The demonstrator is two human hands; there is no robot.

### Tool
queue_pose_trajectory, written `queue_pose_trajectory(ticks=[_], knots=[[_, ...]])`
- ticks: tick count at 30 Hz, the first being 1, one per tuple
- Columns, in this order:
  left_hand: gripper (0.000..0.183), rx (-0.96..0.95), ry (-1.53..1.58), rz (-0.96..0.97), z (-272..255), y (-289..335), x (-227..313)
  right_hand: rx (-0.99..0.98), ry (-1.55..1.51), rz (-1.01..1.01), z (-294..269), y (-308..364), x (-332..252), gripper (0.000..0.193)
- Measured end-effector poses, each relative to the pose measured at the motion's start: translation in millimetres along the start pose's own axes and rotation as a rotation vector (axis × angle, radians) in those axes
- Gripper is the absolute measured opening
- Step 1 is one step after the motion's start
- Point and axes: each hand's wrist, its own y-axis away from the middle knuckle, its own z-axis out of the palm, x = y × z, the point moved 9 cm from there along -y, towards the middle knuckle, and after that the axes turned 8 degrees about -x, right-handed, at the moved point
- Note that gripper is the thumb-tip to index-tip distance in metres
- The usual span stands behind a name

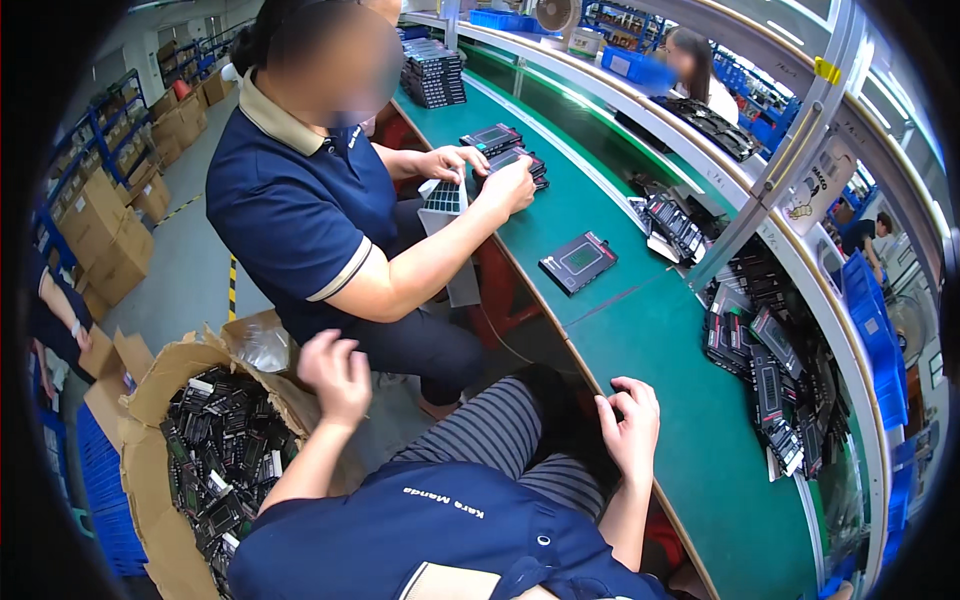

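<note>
My left hand (337,378) is raised between the large cardboard box (150,420) and a co-worker's knee. Its fingers are loosely bent and apart, with nothing in them. At the near edge of the green table (650,345) is my right hand (630,425), its fingers half curled, thumb apart, and no held thing showing. Farther up the table, a flat black package (578,262) lies by itself, touched by neither hand. Small black packages (225,450) fill the cardboard box at my left.
Seated at the far left, a co-worker (300,190) handles a black package (515,165) and a sheet of labels (443,197). Packages are stacked (432,75) at the table's far end. A loose heap (770,370) lies along its right side, under a metal post (770,180).
</note>
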Motion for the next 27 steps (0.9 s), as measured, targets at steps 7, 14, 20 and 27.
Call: queue_pose_trajectory(ticks=[7, 14, 20, 27], knots=[[0.058, 0.030, 0.332, -1.326, 2.0, 140.4, -273.6, 0.004, -0.038, -0.008, 1.5, -1.8, 0.3, 0.012], [0.058, -0.247, 0.680, -1.270, 75.7, 129.9, -272.1, 0.019, -0.051, 0.019, -1.2, -1.2, 6.9, 0.017], [0.060, -0.263, 0.551, -1.175, 46.0, 122.5, -269.2, 0.042, -0.168, 0.077, -3.6, -4.0, 18.4, 0.006], [0.067, -0.252, 1.143, -1.244, 34.2, 160.9, -250.9, 0.038, -0.200, 0.126, -4.2, -2.4, 17.1, 0.010]])
